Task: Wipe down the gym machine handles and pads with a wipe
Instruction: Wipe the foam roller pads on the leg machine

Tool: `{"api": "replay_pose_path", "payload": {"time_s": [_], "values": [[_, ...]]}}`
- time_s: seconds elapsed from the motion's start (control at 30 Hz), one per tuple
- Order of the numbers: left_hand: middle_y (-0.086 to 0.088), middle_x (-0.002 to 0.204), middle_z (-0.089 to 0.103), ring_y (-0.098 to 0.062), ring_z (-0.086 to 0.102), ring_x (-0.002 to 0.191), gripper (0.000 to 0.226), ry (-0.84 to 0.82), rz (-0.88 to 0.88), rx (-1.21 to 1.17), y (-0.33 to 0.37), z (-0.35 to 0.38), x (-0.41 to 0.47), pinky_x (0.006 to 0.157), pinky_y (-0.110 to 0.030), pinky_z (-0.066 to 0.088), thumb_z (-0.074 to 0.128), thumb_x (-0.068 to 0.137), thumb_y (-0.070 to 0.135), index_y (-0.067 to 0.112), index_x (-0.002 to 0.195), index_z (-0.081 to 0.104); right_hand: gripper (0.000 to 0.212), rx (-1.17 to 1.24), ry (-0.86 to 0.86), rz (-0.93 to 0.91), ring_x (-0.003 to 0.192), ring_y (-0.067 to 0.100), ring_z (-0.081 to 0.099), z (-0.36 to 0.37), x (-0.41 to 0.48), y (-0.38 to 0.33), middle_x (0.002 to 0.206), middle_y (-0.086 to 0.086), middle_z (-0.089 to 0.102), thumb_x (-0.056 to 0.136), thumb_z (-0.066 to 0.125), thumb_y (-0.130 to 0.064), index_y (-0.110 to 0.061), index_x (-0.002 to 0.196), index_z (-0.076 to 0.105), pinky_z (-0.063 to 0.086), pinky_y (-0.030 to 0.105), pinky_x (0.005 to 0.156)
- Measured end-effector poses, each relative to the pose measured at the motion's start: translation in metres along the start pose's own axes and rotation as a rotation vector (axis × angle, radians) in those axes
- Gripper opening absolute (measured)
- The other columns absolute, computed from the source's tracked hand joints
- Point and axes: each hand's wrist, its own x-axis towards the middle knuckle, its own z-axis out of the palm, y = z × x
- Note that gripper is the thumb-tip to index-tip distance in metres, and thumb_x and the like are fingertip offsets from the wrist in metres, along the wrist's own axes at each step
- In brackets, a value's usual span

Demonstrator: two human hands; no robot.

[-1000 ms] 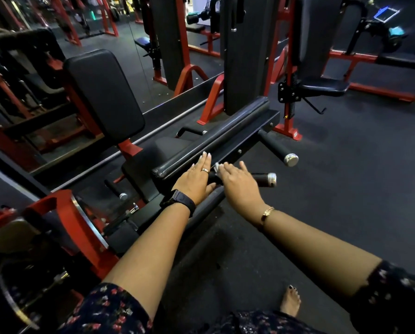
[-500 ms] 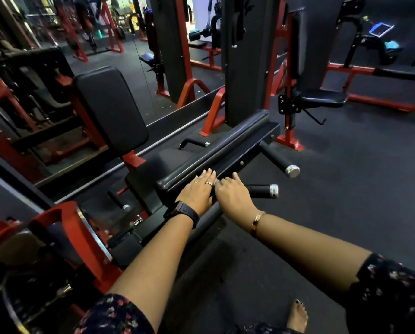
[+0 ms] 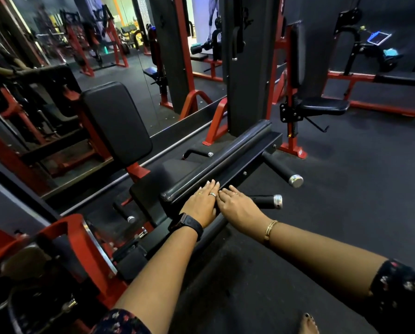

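Note:
A long black roller pad (image 3: 228, 153) lies across the front of a red-and-black gym machine. My left hand (image 3: 201, 203) lies flat with straight fingers on the near end of that pad. My right hand (image 3: 237, 204) lies flat beside it, fingers straight, over the black bar under the pad. The two hands touch side by side. No wipe shows; anything under the palms is hidden. A black handle with a chrome cap (image 3: 271, 201) sticks out just right of my right hand. A second, thicker handle (image 3: 283, 172) sits behind it.
The machine's back pad (image 3: 117, 124) and seat (image 3: 163, 179) stand to the left, in front of a mirror wall. A red frame (image 3: 81, 247) sits near left. Another machine with a black seat (image 3: 322, 106) stands at the right back. Dark rubber floor (image 3: 346, 213) spreads right.
Both hands have slid together slightly toward the near end of the pad, staying flat. The camera has tilted up, showing more of the room.

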Motion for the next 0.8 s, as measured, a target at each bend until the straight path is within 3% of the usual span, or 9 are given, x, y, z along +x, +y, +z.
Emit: {"api": "replay_pose_path", "payload": {"time_s": [0.13,0.27,0.37,0.5,0.53,0.6,0.73,0.8], "values": [[-0.004,0.163,0.009,-0.014,0.006,0.150,0.070,0.011,-0.007,-0.013,0.001,0.000,0.000,0.120,-0.029,0.007,0.049,0.099,0.030,0.012,0.155,0.011,0.039,0.039,0.000,0.114,0.124,0.024,0.049,-0.003,0.002,0.015,0.126,0.009,0.056,0.098,0.039,-0.012,-0.007,0.136,0.044,0.015,0.036,0.116],[-0.004,0.163,0.009,-0.014,0.007,0.150,0.072,0.011,-0.001,0.002,0.001,0.000,-0.001,0.121,-0.029,0.008,0.051,0.097,0.025,0.014,0.155,0.011,0.051,0.010,-0.015,-0.103,0.137,0.029,0.038,0.000,-0.013,0.013,0.146,0.015,0.042,0.092,0.053,-0.008,-0.006,0.142,0.042,0.023,0.038,0.115],[-0.005,0.163,0.009,-0.016,0.007,0.150,0.073,0.012,0.013,0.037,0.001,0.001,0.000,0.120,-0.029,0.009,0.049,0.098,0.033,0.012,0.155,0.010,0.051,-0.085,0.040,-0.217,0.123,0.024,0.055,0.002,-0.026,0.031,0.133,0.009,0.058,0.078,0.073,-0.016,-0.012,0.127,0.061,0.041,0.039,0.104],[-0.005,0.163,0.009,-0.015,0.007,0.150,0.077,0.007,0.003,0.014,0.001,0.002,0.000,0.121,-0.030,0.009,0.051,0.097,0.041,0.011,0.155,0.010,0.023,-0.090,0.124,-0.266,0.103,0.023,0.066,-0.012,-0.015,0.032,0.103,0.006,0.071,0.086,0.060,-0.020,-0.011,0.102,0.073,0.046,0.039,0.099],[-0.005,0.163,0.009,-0.015,0.007,0.150,0.079,0.007,0.006,0.006,0.001,0.002,0.000,0.120,-0.029,0.008,0.052,0.096,0.043,0.011,0.155,0.010,0.023,-0.051,0.115,-0.234,0.104,0.023,0.065,-0.018,-0.007,0.028,0.103,0.006,0.070,0.087,0.059,-0.020,-0.010,0.104,0.071,0.043,0.038,0.102],[-0.004,0.163,0.007,-0.014,0.005,0.150,0.080,0.006,0.004,-0.007,0.000,0.001,-0.002,0.119,-0.028,0.007,0.053,0.095,0.044,0.011,0.155,0.010,0.035,0.005,0.051,-0.134,0.119,0.024,0.056,-0.025,0.008,0.018,0.121,0.009,0.063,0.090,0.059,-0.020,-0.008,0.122,0.061,0.034,0.036,0.108],[-0.005,0.163,0.008,-0.014,0.006,0.150,0.079,-0.010,0.010,-0.010,0.000,-0.001,-0.002,0.120,-0.028,0.007,0.057,0.094,0.034,0.012,0.155,0.012,0.052,0.041,-0.047,0.035,0.133,0.029,0.041,-0.015,-0.001,0.007,0.144,0.017,0.042,0.098,0.041,-0.011,0.000,0.147,0.027,0.035,0.037,0.111],[-0.006,0.163,0.009,-0.015,0.006,0.150,0.080,-0.003,0.009,-0.020,0.000,-0.002,-0.001,0.120,-0.030,0.010,0.054,0.094,0.038,0.010,0.155,0.011,0.050,0.018,-0.046,-0.100,0.131,0.033,0.045,-0.011,-0.020,0.018,0.143,0.020,0.045,0.095,0.043,-0.008,-0.001,0.144,0.037,0.034,0.040,0.111]]}}
